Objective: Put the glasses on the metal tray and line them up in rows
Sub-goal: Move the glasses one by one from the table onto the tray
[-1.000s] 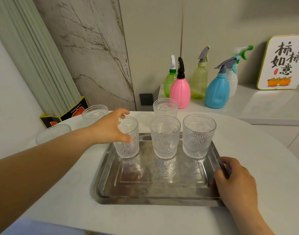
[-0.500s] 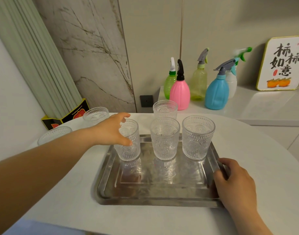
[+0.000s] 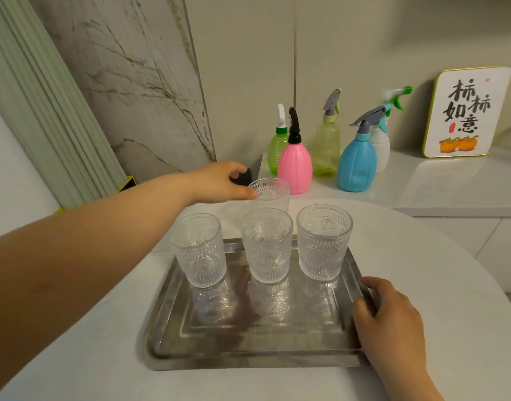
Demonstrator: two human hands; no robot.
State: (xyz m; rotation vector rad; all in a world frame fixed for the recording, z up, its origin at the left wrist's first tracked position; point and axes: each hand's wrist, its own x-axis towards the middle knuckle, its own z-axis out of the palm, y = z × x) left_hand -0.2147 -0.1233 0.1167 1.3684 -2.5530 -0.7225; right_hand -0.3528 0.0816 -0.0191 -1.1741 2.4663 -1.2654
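A metal tray lies on the round white table. Three ribbed clear glasses stand in a row along its far edge: left glass, middle glass, right glass. A fourth glass stands on the table just behind the tray. My left hand reaches over beside it, its thumb at the glass's left rim and its fingers apart, not closed around it. My right hand grips the tray's right rim. My left forearm hides the table's left side.
Several spray bottles stand on the white ledge behind the table, among them a pink one and a blue one. A framed sign leans at the right. A marble slab and green panels lean against the wall at the left.
My left hand has let go of the left glass on the tray and moved back and right to the glass behind the tray. My right hand stays on the tray rim.
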